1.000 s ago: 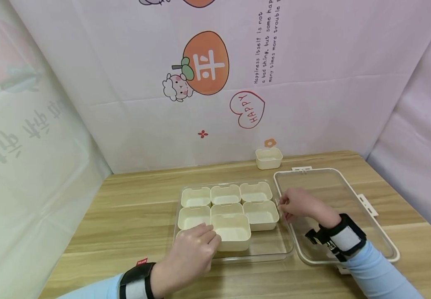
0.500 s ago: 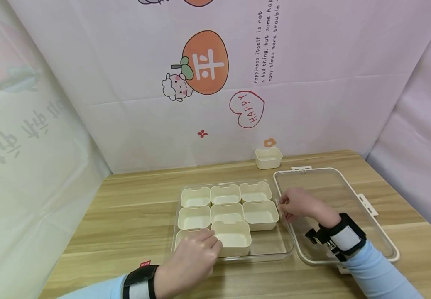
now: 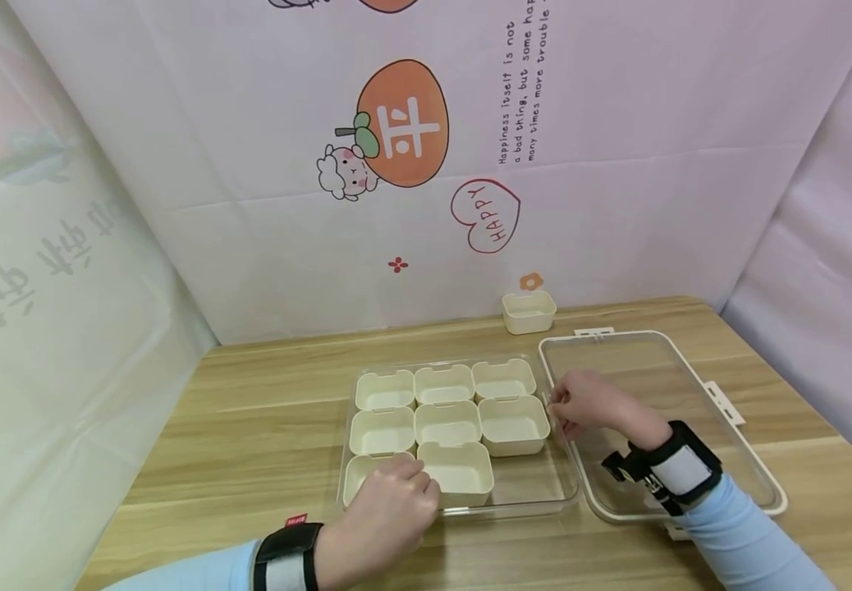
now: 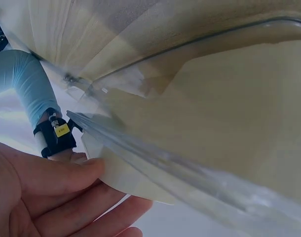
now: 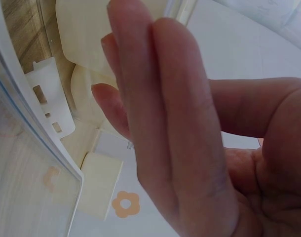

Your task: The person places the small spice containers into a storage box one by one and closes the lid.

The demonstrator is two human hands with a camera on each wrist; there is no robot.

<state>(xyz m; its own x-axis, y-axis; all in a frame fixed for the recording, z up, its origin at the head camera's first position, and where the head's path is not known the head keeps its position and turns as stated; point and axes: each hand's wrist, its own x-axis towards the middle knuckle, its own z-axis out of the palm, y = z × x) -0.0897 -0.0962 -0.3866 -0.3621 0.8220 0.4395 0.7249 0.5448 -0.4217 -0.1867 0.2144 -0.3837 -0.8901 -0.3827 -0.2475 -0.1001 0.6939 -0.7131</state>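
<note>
A small cream compartment box (image 3: 459,476) stands in the front row of a clear plastic box (image 3: 537,484), mid-row. My left hand (image 3: 389,509) pinches its left rim; in the left wrist view the thumb (image 4: 86,170) lies on a cream wall, with fingers behind. Another cream box (image 3: 358,476) sits to its left, partly hidden by that hand. Behind them are two full rows of matching boxes (image 3: 446,423). My right hand (image 3: 596,402) holds the clear box's right wall with its fingertips. In the right wrist view its fingers (image 5: 187,113) hide the contact.
A clear lid with a white rim (image 3: 640,361) and clips (image 3: 725,402) lies right of the clear box, under my right forearm. One more cream box (image 3: 529,316) stands at the back of the wooden table (image 3: 249,410), against the printed cloth (image 3: 286,263).
My left hand has come down and slightly towards me, and the cream box it pinches has settled lower in the front row. The right hand has kept its place.
</note>
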